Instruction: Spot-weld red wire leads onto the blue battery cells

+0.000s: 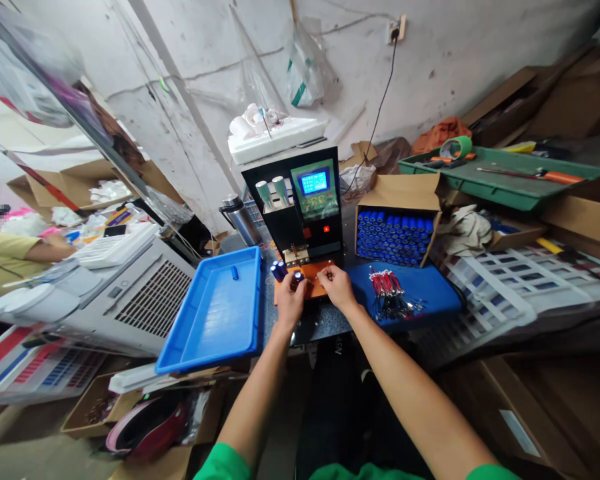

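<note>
My left hand [291,297] is closed around a blue cylindrical battery cell [297,278], held upright on the orange plate [314,271] under the head of a black spot-welding machine [305,203]. My right hand [336,285] is pinched beside it on the same plate, holding something too small to make out. Two more blue cells [279,269] stand just left of my left hand. A bundle of red wires [390,291] lies on a blue mat [425,288] to the right.
A blue plastic tray [215,320] with one cell in it sits at the left. A cardboard box of several blue cells [395,235] stands right of the machine. A green tray with tools [500,180] is at far right. Another person [10,253] works at far left.
</note>
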`<action>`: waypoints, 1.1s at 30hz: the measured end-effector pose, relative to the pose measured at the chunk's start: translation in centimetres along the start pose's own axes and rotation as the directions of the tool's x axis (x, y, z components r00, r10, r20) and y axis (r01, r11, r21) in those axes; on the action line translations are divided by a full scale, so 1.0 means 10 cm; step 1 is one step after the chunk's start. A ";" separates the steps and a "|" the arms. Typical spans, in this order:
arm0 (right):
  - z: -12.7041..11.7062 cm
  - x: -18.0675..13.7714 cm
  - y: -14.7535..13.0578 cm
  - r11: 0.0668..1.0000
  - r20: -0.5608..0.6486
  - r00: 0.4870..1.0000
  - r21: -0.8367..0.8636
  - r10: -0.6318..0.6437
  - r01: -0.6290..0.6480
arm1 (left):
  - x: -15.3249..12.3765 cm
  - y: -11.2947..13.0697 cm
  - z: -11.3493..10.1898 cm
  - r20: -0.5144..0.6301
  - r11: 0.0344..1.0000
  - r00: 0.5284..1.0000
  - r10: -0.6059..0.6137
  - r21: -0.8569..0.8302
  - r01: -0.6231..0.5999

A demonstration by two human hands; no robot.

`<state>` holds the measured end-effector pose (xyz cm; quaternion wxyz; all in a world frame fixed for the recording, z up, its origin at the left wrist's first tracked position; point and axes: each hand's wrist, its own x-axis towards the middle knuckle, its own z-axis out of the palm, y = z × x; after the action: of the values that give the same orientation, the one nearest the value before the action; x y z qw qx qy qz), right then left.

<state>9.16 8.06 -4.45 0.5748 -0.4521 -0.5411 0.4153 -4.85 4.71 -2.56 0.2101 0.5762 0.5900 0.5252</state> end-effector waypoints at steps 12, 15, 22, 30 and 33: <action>0.05 0.21 -0.09 0.979 0.069 0.992 0.167 0.107 -0.117 | 0.12 -0.08 0.10 0.061 0.991 0.998 -0.004 -0.133 0.012; 0.14 0.26 -0.13 0.983 0.064 0.995 0.163 0.078 -0.087 | 0.13 -0.08 0.11 0.052 0.989 0.998 -0.021 -0.145 0.028; 0.27 0.32 -0.06 0.992 0.050 0.997 0.111 0.055 -0.060 | 0.13 -0.10 0.16 0.012 0.990 0.999 -0.039 -0.133 0.040; 0.31 0.29 -0.10 0.999 0.021 0.999 -0.017 0.040 -0.040 | 0.13 -0.12 0.17 -0.010 0.997 1.000 -0.021 -0.068 0.020; 0.31 0.28 -0.13 0.999 0.019 0.999 -0.020 0.032 -0.031 | 0.12 -0.10 0.16 -0.003 0.997 1.000 -0.026 -0.075 0.026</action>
<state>6.20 10.69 -2.47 0.5587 -0.4621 -0.5433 0.4233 -4.23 6.66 -3.57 0.2373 0.5591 0.5777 0.5453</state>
